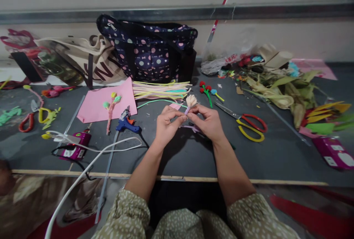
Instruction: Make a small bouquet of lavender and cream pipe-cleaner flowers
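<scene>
Both hands meet over the dark grey mat [177, 154]. My left hand [166, 125] and my right hand [208, 122] pinch a small craft flower [190, 101] with a cream, fringed head on a thin pink stem. The fingertips of both hands close round the stem just under the head. A loose pink strip trails from under my right hand. Red and yellow scissors [249, 124] lie right of my right hand. A blue glue gun [126, 122] lies left of my left hand.
A bundle of pastel pipe cleaners [160, 89] and a pink sheet [107, 101] with a finished flower lie behind the hands. A polka-dot bag [149, 49] and a canvas bag [80, 60] stand at the back. Dried husks [279, 90], a white cable [91, 158] and a purple device [74, 147] lie about.
</scene>
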Demonstrator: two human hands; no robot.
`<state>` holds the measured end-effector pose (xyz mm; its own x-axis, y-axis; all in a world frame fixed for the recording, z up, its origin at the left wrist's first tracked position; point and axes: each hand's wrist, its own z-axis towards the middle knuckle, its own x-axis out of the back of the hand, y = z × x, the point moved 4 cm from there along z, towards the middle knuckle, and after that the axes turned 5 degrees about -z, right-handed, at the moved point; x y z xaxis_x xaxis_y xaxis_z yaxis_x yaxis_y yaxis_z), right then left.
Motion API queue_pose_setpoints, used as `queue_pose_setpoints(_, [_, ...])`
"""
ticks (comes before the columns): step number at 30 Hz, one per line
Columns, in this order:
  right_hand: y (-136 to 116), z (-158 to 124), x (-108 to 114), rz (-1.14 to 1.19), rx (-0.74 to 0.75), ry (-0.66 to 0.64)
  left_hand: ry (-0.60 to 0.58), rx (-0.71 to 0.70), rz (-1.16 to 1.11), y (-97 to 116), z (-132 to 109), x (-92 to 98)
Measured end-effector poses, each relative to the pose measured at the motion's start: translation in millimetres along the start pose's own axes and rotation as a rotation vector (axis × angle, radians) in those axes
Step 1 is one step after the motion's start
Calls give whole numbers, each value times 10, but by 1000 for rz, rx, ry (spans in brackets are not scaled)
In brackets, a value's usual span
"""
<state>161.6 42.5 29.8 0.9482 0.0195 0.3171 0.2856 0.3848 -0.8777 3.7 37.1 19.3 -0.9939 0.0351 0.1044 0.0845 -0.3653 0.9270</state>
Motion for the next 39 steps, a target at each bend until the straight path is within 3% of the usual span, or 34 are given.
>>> queue_pose_setpoints(5, [80,-15,19,101,-34,-66,-63,208,-298,-102,-15,-25])
queue_pose_setpoints(10, [121,-42,-22,280,-166,-128,-163,393,-533,-168,-33,-80])
queue_pose_setpoints(15, [144,-73,-81,456,-291,-224,-240,511,-648,-214,-54,-99])
queue_pose_setpoints(22, [168,-79,-77,450,-293,-232,-321,609,-692,-258,-58,-129])
queue_pose_setpoints(27, [190,-29,-30,286,-225,-113,-185,497,-536,-255,-7,-102])
queue_pose_setpoints(33, [162,5,-23,124,-180,4,19,106,-6,-112,34,-29])
queue_pose_setpoints(36, [123,6,-18,69,-152,11,34,20,74,-33,24,-27])
queue_pose_setpoints(39, [119,-1,1,75,-140,-4,2,52,14,-20,15,-28])
